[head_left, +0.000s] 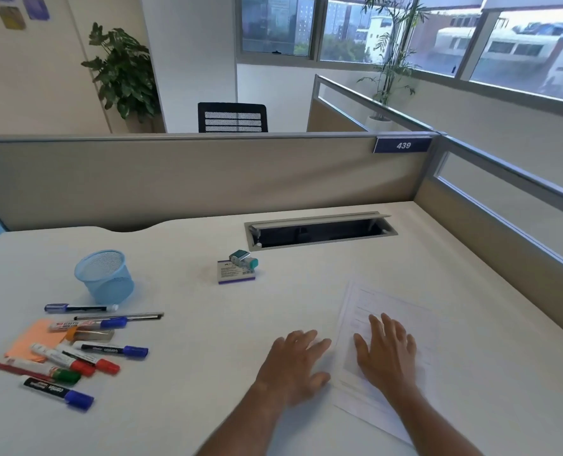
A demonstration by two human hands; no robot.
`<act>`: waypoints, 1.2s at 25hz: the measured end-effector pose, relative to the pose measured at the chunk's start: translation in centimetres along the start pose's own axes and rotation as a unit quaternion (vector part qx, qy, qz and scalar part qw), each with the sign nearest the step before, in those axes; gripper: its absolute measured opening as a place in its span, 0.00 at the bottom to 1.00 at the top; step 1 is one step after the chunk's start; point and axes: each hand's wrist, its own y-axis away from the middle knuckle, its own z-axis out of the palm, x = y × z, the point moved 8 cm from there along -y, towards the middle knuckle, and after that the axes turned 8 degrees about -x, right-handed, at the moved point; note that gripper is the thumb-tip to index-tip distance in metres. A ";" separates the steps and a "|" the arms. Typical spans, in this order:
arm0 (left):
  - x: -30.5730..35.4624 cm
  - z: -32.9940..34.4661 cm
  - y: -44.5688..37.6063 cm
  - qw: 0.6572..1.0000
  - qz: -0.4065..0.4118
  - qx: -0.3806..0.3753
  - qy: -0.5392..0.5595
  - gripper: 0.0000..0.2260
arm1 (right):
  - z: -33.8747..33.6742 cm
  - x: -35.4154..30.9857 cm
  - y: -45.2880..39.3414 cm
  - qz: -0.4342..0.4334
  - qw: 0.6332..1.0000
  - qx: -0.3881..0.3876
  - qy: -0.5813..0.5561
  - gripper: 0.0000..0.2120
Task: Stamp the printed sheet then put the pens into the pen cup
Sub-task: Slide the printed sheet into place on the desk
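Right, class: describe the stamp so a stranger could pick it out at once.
Start at the open cable slot set into the far side of the desk. Just in front of its left end a small box lies flat, and the stamp rests on its far edge. It is the only teal and white thing there.

light blue mesh pen cup (105, 276), white sheet (385, 311), orange notepad (36, 337)
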 end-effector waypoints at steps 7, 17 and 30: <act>0.5 2.3 0.3 0.998 -0.012 -0.053 -0.032 0.25 | 1.5 1.1 0.5 0.015 0.999 -0.042 0.022 0.31; -3.9 1.9 3.3 0.997 -0.072 -0.010 -0.011 0.28 | 3.6 -5.8 1.8 -0.082 0.995 -0.060 -0.008 0.32; -14.3 1.3 11.8 0.980 -0.194 0.045 -0.014 0.34 | 6.1 -16.9 6.9 -0.240 0.968 -0.076 -0.014 0.34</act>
